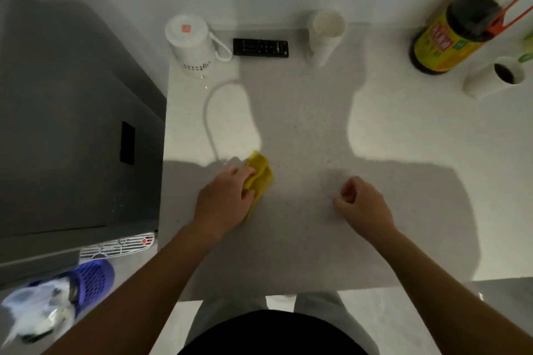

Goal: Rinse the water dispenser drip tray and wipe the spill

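Note:
My left hand [223,200] presses a folded yellow cloth [259,173] flat on the pale speckled counter [302,130], near its left edge. The cloth sticks out beyond my fingers toward the back. My right hand [362,204] rests on the counter to the right with the fingers curled in and nothing in it. The grey water dispenser [72,124] stands left of the counter. Its white slotted drip tray [118,246] with a red float shows at the dispenser's lower front. I cannot make out any spill on the counter.
At the back stand a white kettle [191,43] with its cord [209,112], a black remote [260,47] and a white cup [327,34]. A dark sauce bottle [452,34] and a white mug [496,76] are at right. A purple bin [86,282] sits on the floor.

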The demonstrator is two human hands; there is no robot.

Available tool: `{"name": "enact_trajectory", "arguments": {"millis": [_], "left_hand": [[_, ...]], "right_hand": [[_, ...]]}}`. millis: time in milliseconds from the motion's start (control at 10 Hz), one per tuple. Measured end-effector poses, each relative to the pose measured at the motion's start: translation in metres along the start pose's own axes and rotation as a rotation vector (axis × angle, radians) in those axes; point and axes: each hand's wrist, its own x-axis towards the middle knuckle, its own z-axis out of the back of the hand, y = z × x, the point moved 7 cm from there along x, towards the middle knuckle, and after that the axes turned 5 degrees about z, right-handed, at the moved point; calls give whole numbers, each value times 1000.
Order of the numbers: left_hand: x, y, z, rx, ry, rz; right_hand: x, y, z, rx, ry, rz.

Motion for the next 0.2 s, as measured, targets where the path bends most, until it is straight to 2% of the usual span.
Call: {"name": "enact_trajectory", "arguments": {"millis": [100, 200], "left_hand": [[0, -8, 13, 11, -18, 43], [-32, -15, 29, -87, -177, 8]], "right_hand": [[6, 3, -2, -20, 64, 40], [9, 2, 7, 103, 252, 81]]}}
